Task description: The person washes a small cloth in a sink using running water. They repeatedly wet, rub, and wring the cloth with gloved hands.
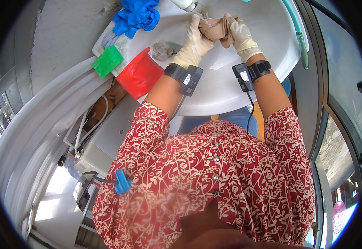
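Observation:
My left hand, in a pale rubber glove, grips one side of a wet beige cloth under running water from a white tap. The cloth's other side is held by my right hand, gloved the same way. Both hands are close together over the white basin at the top of the view. A crumpled greyish wet cloth lies in the basin, left of my left hand. Each wrist wears a strapped black device.
Along the basin's left side are a crumpled blue plastic bag, a green bar, probably soap, and a red plastic container. A teal toothbrush-like handle hangs at the basin's right rim. A white curtain hangs at left.

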`<state>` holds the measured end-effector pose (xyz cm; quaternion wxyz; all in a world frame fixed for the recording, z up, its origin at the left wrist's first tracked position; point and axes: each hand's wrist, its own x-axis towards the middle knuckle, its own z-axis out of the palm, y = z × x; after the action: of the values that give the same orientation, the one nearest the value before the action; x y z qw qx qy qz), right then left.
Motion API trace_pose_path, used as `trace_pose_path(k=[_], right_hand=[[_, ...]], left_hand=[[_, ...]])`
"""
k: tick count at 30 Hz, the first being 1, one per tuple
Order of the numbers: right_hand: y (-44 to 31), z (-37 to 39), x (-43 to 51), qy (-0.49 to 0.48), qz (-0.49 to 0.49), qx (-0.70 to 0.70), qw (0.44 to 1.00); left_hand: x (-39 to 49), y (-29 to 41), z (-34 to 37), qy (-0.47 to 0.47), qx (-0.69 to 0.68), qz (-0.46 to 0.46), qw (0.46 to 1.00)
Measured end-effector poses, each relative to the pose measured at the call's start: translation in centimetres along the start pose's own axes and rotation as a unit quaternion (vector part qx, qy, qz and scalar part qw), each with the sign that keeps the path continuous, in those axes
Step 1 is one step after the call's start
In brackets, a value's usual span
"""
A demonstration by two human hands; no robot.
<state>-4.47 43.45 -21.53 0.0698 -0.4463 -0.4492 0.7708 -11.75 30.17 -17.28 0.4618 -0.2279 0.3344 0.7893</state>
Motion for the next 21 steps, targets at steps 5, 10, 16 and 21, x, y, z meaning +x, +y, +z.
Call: trace_pose_path(k=[5,10,16,21], right_hand=[[0.2,-1.0,-3.6,-0.141,-0.089,0.048,0.985],[-1.2,3.2,-8.7,-0.049,-0.281,-0.16,0.945],[-3.6,4.9,-5.2,-0.022,-0.134,-0.219,0.966],[-3.3,5.6,-7.3,-0.026,-0.302,-0.26,0.917]], left_hand=[[-1.0,0.9,-0.8,-0.069,0.018,-0.038,0.997],[0.3,-0.6,-1.7,-0.048,0.078,0.01,0.996],[-0.2,-2.7,1.1,0.121,0.036,-0.047,0.991],[-0.3,-0.3,0.9,0.007,0.01,-0.048,0.999]])
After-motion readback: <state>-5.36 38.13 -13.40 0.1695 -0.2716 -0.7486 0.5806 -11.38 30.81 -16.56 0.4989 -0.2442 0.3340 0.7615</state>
